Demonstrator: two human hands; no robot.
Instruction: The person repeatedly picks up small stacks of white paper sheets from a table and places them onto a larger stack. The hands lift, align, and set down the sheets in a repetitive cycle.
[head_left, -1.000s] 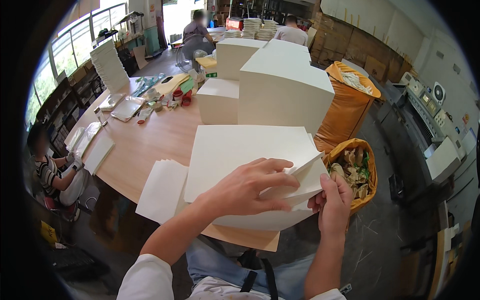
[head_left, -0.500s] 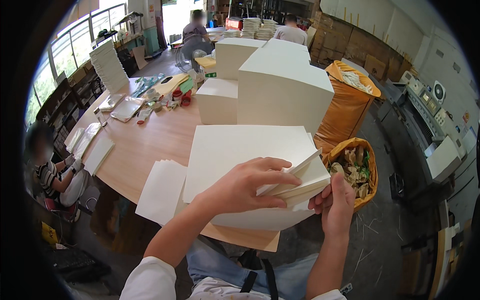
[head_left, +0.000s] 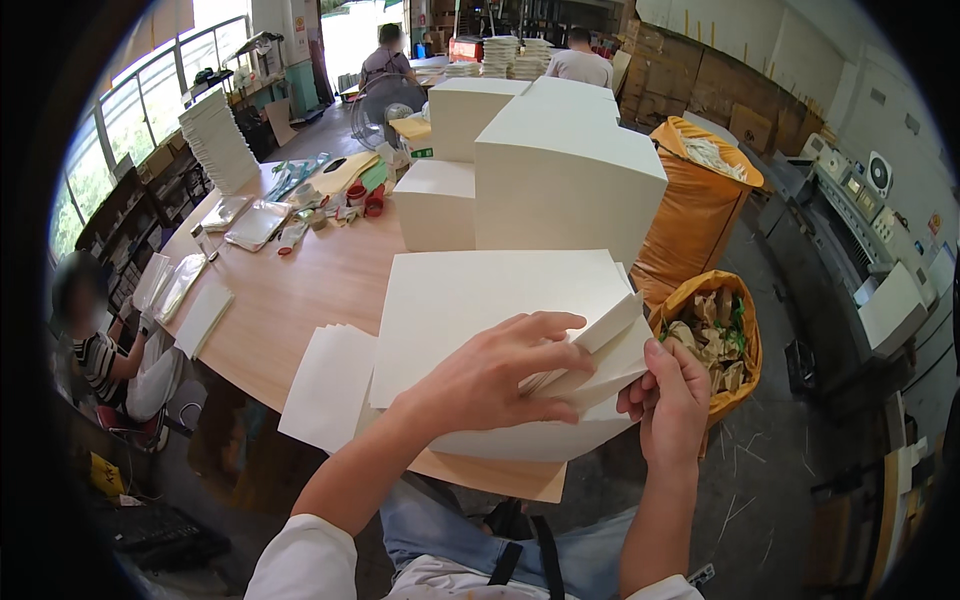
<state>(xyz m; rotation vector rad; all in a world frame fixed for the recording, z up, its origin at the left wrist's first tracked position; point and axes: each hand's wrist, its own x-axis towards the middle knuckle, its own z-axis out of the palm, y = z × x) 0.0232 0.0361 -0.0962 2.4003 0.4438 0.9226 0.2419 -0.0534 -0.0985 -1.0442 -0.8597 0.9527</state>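
A large stack of white paper sheets [head_left: 480, 300] stands at the near edge of the table in front of me. Its near right corner is bent up and fanned into layers. My left hand [head_left: 505, 370] lies over that corner, thumb and fingers curved around the raised sheets. With thumb against fingers, my right hand [head_left: 672, 385] pinches the outer corner of the lifted sheets. How many sheets each hand has cannot be made out. A smaller fanned pile of white sheets [head_left: 325, 385] lies just left of the stack.
Tall white paper stacks [head_left: 565, 185] rise behind. On the right are an orange sack [head_left: 690, 225] and an open orange bag of brown paper scraps [head_left: 712, 340]. Tape rolls [head_left: 357, 193] and plastic packets [head_left: 258, 224] lie on the table [head_left: 300, 290]. A person [head_left: 105, 340] sits at left.
The lifted corner sheets now spread more widely, and the right hand's fingers pinch their edge more closely. The left hand has barely shifted. The seated person at left has moved their arms.
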